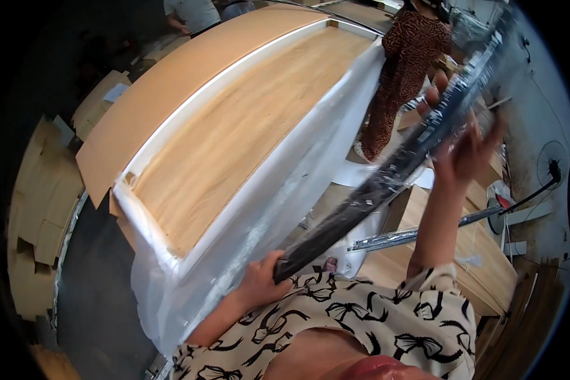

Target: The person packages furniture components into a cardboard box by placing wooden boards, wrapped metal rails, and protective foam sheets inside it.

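Observation:
A long dark bar bundle in clear plastic wrap (367,196) slants across in front of me, from near my waist up to the far right. My left hand (263,278) is closed round its lower end. Farther up, my right hand (459,152) bears the bundle, with fingers showing on both sides of it; motion smears them. The upper end of the bundle is blurred too. Just left of it lies a long shallow wood-grain panel box (253,133) with a white rim, partly wrapped in white foam sheet (285,183).
A sheet of brown cardboard (171,88) lies along the panel's far side. Another wrapped bar (392,240) rests over wooden boards (468,266) at the right. A person in patterned clothing (405,69) stands beyond the bundle. A fan (551,161) stands by the right wall.

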`<control>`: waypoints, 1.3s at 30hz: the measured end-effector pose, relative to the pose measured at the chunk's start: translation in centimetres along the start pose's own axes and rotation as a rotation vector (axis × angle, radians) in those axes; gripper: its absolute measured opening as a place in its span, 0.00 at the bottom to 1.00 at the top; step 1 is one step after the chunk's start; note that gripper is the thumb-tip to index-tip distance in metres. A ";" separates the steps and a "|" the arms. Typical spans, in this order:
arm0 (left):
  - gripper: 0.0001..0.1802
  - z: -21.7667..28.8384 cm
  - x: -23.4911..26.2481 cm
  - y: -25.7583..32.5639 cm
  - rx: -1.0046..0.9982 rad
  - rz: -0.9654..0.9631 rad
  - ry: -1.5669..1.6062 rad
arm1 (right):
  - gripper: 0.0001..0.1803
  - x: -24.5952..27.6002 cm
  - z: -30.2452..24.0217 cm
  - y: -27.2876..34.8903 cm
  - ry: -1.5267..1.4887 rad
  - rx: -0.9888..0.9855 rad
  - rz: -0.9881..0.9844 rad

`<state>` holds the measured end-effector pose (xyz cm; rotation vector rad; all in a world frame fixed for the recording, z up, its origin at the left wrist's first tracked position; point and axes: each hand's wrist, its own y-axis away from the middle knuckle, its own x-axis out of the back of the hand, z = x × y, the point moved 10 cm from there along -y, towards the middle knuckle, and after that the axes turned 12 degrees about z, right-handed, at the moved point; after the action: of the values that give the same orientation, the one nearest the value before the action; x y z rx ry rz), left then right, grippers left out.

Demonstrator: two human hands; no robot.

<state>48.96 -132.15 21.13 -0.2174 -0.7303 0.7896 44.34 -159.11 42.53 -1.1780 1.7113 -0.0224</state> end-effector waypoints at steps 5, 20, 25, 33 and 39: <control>0.24 -2.7 10.7 10.6 0.362 0.389 -0.406 | 0.22 -2.9 13.7 -1.5 0.175 -0.179 0.235; 0.21 -2.2 21.0 14.9 0.589 0.445 -0.958 | 0.15 4.6 41.3 4.6 -0.074 -0.878 0.391; 0.22 -5.7 21.3 8.1 0.571 0.377 -0.990 | 0.14 9.6 41.9 0.4 -0.112 -0.904 0.499; 0.22 -13.1 17.1 -5.9 0.550 0.283 -0.864 | 0.16 19.9 39.7 -10.8 -0.096 -0.903 0.592; 0.21 -15.1 14.5 -12.2 0.489 0.256 -0.837 | 0.18 26.3 39.7 -14.4 -0.072 -0.917 0.653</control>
<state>72.92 -129.06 22.81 0.5059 -1.2725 1.2972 82.94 -165.97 11.89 -1.1318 2.0160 1.2958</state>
